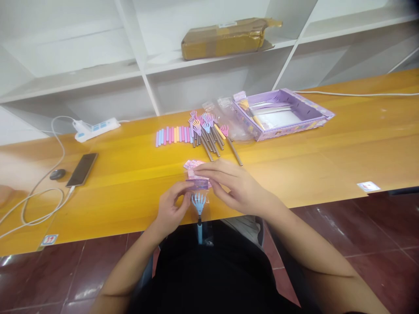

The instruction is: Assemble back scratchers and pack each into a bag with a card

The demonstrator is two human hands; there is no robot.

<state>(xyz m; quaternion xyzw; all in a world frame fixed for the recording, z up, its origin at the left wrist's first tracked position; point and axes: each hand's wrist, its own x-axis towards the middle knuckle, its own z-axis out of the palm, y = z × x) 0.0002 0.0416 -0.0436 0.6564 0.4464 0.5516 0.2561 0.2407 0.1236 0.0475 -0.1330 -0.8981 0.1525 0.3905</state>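
Note:
A light blue back scratcher (199,203) in a clear bag lies at the table's front edge, its blue handle hanging over my lap. A folded purple card (198,184) lies across the top of the bag. My left hand (173,207) pinches the card's left end between thumb and fingers. My right hand (237,185) has its fingers stretched out over a small pile of pink printed cards (193,164), with the thumb beside the purple card's right end. The right fingertips touch the pink cards or hover just above; I cannot tell which.
Beyond my hands lie several loose back scratchers (207,131), a row of coloured handle grips (173,135) and clear bags (234,122). A purple box (284,124) stands right of them. To the left are a phone (81,170), cables and a power strip (98,130).

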